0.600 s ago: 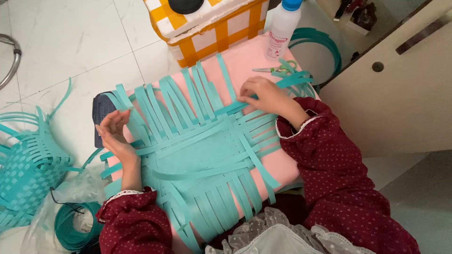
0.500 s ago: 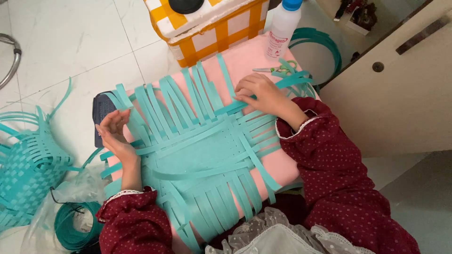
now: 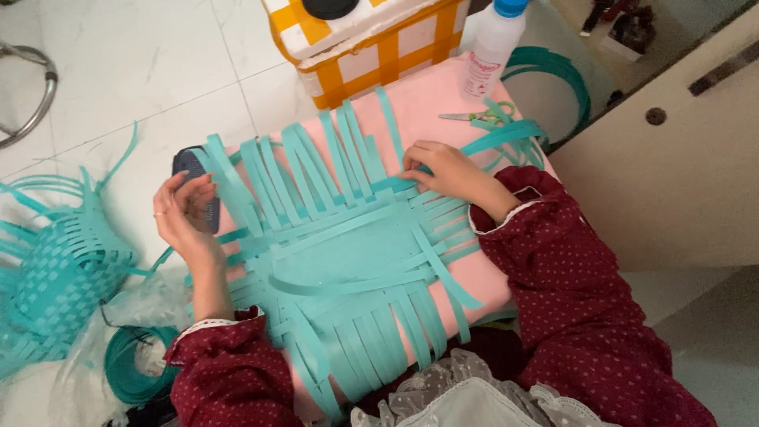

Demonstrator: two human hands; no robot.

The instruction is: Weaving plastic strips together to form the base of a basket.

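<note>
Teal strip weave (image 3: 348, 261) flat on pink board (image 3: 427, 95) — right hand (image 3: 443, 170) fingers pressing strips; left hand (image 3: 183, 213) fingers loosely spread.

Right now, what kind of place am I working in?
Probably a home floor used for weaving crafts: white floor tiles, a half-woven teal strip mat on a pink board, a woven basket nearby.

board: pink board (image 3: 431, 99) is sitting on person's lap, carrying the work
on board: teal woven strip mat (image 3: 348, 253) is lying across most of it; green-handled scissors (image 3: 478, 119) are lying at far right edge
floor: white tiled floor (image 3: 134, 71) is carrying the rest
on floor left: half-woven teal basket (image 3: 55, 269) is sitting near a teal strip coil (image 3: 130, 365)
on floor far: yellow-white checked box (image 3: 371, 39), white bottle (image 3: 494, 43), teal hoop (image 3: 557, 75) far right
</note>
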